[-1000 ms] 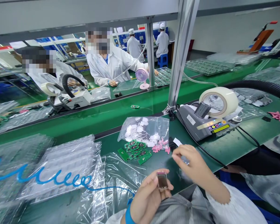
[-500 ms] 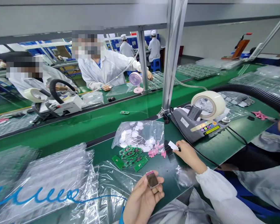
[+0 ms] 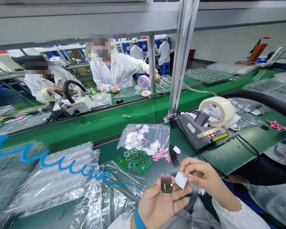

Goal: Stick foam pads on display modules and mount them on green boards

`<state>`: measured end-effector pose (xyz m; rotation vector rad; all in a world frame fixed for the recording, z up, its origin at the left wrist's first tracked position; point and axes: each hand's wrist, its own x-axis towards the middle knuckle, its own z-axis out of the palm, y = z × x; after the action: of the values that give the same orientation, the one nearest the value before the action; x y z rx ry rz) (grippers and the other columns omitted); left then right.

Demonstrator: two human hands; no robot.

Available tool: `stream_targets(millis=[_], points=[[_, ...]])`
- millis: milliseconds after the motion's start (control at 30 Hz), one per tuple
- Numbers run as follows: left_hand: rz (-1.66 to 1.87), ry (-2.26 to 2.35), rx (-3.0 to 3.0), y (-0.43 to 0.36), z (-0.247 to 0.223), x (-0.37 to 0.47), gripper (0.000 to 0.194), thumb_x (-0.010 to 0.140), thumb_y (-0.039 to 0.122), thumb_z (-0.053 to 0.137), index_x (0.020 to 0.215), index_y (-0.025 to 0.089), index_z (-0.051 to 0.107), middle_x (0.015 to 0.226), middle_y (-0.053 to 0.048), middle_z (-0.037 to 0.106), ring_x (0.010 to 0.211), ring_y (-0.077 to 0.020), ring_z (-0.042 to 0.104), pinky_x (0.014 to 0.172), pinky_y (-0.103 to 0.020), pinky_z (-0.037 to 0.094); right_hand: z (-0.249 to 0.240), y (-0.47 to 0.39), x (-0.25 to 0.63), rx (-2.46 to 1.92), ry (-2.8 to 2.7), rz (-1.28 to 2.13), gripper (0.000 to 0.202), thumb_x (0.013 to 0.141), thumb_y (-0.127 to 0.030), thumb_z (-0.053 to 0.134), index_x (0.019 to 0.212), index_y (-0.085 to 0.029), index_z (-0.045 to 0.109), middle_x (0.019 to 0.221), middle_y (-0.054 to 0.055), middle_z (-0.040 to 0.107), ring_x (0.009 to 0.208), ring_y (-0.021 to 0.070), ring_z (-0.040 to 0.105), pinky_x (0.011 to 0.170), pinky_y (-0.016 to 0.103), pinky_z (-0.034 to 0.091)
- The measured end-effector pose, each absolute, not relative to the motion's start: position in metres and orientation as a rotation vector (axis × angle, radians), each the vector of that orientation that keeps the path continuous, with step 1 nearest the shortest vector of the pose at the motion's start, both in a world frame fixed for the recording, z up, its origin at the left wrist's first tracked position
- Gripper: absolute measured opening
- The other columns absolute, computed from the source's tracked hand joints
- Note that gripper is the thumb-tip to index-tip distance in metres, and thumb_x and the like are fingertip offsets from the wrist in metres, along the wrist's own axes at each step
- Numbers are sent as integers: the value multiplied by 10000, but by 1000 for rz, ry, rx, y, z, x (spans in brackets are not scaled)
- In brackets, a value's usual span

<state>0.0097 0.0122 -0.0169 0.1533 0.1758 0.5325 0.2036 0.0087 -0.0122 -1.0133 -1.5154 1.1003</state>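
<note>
My left hand [image 3: 162, 203], palm up with a blue wrist strap, holds a small square display module [image 3: 166, 184] between thumb and fingers. The module has a dark glossy face and a pink strip along its top edge. Just right of it, my right hand [image 3: 201, 175] pinches a thin white square piece [image 3: 181, 180] by its edge. The two parts are close together; whether they touch I cannot tell. Beyond my hands lie green circuit boards [image 3: 137, 159], pink pieces [image 3: 160, 154], black strips [image 3: 173, 156] and another white piece [image 3: 176, 149].
A clear bag [image 3: 145, 133] of white pieces lies behind the boards. The grey tape dispenser [image 3: 197, 130] stands right, its cable trailing. Stacked clear trays [image 3: 59, 178] and a coiled blue cord [image 3: 69, 167] are left. A metal post [image 3: 178, 70] rises ahead; co-workers sit across the belt.
My right hand has come from beside the black strips toward my left hand, bringing a white piece. My left hand has opened out somewhat, the module's face turned more toward me. The view has shifted.
</note>
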Motion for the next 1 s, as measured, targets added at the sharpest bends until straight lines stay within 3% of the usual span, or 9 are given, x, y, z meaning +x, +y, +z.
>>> stream_targets(millis=[133, 200, 333, 633, 800, 1000], points=[[552, 198, 208, 9, -9, 11, 319, 744, 372, 639, 947, 131, 686, 1039, -89, 704, 1098, -256, 576, 949, -323, 363, -3, 11, 200, -925, -1499, 1177, 152, 798, -342, 628, 726, -211, 658, 808, 47, 630, 720, 144, 606, 585, 241, 507], [580, 208, 256, 8, -6, 11, 288, 729, 316, 668, 933, 115, 692, 1010, -91, 715, 1060, -235, 600, 946, -311, 374, 1, 11, 199, -921, -1535, 1198, 86, 800, -298, 631, 812, -227, 677, 847, 49, 649, 776, 155, 617, 644, 263, 519], [615, 213, 319, 6, -3, 11, 271, 712, 268, 692, 935, 114, 696, 1003, -96, 719, 1025, -201, 618, 954, -296, 380, 8, 8, 199, -1059, -1676, 1134, 154, 829, -264, 590, 941, -249, 694, 962, 62, 671, 887, 177, 624, 763, 314, 521], [614, 242, 320, 6, -7, 14, 316, 662, 230, 735, 933, 72, 693, 973, -100, 724, 983, -189, 633, 936, -272, 419, 8, -5, 197, -1290, -1800, 817, 213, 823, -174, 555, 948, -263, 703, 1029, 38, 679, 903, 170, 652, 796, 275, 543], [668, 277, 277, 5, -9, 16, 244, 685, 167, 716, 902, 58, 694, 909, -71, 734, 903, -140, 650, 897, -241, 456, -7, -18, 186, -1296, -1767, 507, 236, 842, -142, 513, 966, -249, 683, 1043, 53, 680, 903, 165, 660, 787, 254, 551], [683, 264, 241, 5, -13, 18, 206, 693, 152, 705, 883, 72, 702, 902, -71, 735, 881, -134, 652, 888, -234, 465, -14, -21, 174, -1311, -1709, 375, 163, 857, -115, 486, 860, -217, 613, 986, 56, 662, 860, 146, 646, 750, 240, 536]])
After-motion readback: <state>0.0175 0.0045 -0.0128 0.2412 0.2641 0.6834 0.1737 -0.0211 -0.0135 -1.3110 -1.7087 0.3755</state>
